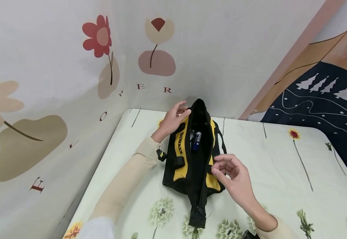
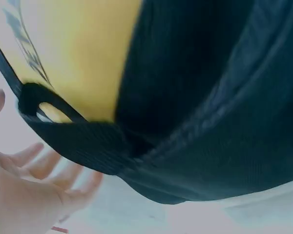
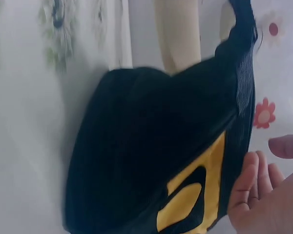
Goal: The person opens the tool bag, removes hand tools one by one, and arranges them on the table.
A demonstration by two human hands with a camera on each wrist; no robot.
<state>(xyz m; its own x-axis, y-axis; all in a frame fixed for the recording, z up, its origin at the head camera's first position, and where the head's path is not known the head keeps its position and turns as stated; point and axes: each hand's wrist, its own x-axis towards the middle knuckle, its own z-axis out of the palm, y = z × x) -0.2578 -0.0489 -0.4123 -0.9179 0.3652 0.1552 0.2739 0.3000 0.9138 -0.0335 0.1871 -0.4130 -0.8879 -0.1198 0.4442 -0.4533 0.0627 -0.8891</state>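
A black and yellow tool bag [image 1: 170,171] with DEWALT lettering stands on the bed-like surface, its long zipped mouth parted. Inside lies a small blue cylinder [image 1: 196,142] with a pale end, beside something shiny. My left hand [image 1: 172,121] is at the bag's far left edge, thumb near the rim and fingers spread. The left wrist view shows those fingers [image 2: 63,178] beside a black handle strap [image 2: 78,144]. At the right edge, my right hand [image 1: 234,177] has loosely bent fingers touching the bag's side, its thumb apart from them in the right wrist view.
A black zipper end tab [image 1: 197,217] sticks out toward me. Another strap [image 1: 222,141] loops off the bag's right side. The flower-printed cover [image 1: 260,159] spreads around the bag, and printed cloth walls [image 1: 206,66] rise behind and to the left.
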